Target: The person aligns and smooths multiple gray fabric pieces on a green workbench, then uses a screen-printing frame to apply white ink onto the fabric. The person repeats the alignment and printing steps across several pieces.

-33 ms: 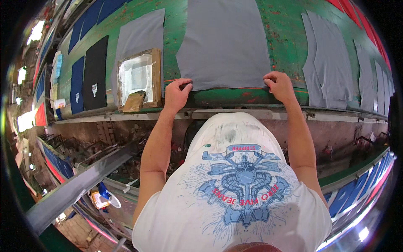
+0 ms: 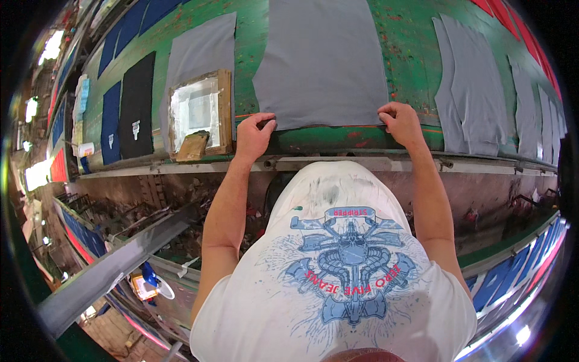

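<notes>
A grey fabric panel (image 2: 322,66) lies flat on the green table (image 2: 416,66) straight in front of me. At its near left corner, my left hand (image 2: 256,134) pinches the edge between thumb and fingers. My right hand (image 2: 402,123) grips the near right corner in the same way. The near edge runs fairly straight between both hands, close to an orange line on the table. Left of my left hand stands a wooden-framed printing screen (image 2: 224,114), partly over another grey panel (image 2: 205,45). A squeegee-like wooden block (image 2: 193,146) rests at the screen's near side.
More grey panels (image 2: 476,84) lie to the right, with red fabric (image 2: 503,18) beyond. Black (image 2: 139,96) and dark blue panels (image 2: 111,120) with small white prints lie on the left. A metal rail (image 2: 338,161) follows the table's near edge. A grey beam (image 2: 120,265) crosses at lower left.
</notes>
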Demonstrator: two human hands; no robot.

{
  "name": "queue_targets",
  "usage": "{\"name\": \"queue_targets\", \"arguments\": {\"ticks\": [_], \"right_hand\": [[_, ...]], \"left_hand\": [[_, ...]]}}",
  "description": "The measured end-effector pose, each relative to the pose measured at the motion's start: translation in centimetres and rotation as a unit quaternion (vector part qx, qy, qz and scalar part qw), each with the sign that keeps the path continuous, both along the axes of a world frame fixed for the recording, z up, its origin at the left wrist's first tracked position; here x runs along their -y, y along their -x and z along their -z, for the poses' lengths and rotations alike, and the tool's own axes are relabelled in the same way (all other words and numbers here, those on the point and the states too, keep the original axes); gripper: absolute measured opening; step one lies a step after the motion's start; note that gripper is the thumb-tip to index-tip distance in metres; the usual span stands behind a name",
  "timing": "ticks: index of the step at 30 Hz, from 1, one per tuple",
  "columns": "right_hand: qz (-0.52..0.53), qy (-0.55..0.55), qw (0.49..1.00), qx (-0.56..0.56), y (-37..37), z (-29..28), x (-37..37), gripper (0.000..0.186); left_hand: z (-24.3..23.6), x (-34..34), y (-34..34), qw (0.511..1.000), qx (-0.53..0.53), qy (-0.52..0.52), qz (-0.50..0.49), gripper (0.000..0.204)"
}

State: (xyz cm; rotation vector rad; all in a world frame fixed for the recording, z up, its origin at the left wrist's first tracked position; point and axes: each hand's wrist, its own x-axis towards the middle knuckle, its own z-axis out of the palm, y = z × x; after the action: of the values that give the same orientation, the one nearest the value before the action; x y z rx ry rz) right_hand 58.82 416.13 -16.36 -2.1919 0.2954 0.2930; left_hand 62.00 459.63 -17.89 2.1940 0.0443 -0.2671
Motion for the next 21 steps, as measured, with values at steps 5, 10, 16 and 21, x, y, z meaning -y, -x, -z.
{"name": "queue_targets", "arguments": {"ticks": [5,10,16,21], "right_hand": [[0.013,0.009,1.0,-0.002,0.1,1.0,0.2,0.019],[0.014,0.015,1.0,0.01,-0.5,0.8,0.5,0.019],[0.039,-0.061,0.997,0.014,0.4,-1.2,1.3,0.015],[0.031,-0.021,0.999,0.026,2.0,-2.0,1.7,0.014]], "left_hand": [[0.9,-0.4,0.2,0.999,0.003,0.037,-0.013,0.024],[-1.2,0.4,-0.4,0.997,-0.024,0.071,-0.032,0.02],[-3.7,0.5,0.0,0.994,-0.013,0.099,-0.04,0.018],[-2.2,0.2,1.0,0.997,-0.004,0.079,0.005,0.019]]}}
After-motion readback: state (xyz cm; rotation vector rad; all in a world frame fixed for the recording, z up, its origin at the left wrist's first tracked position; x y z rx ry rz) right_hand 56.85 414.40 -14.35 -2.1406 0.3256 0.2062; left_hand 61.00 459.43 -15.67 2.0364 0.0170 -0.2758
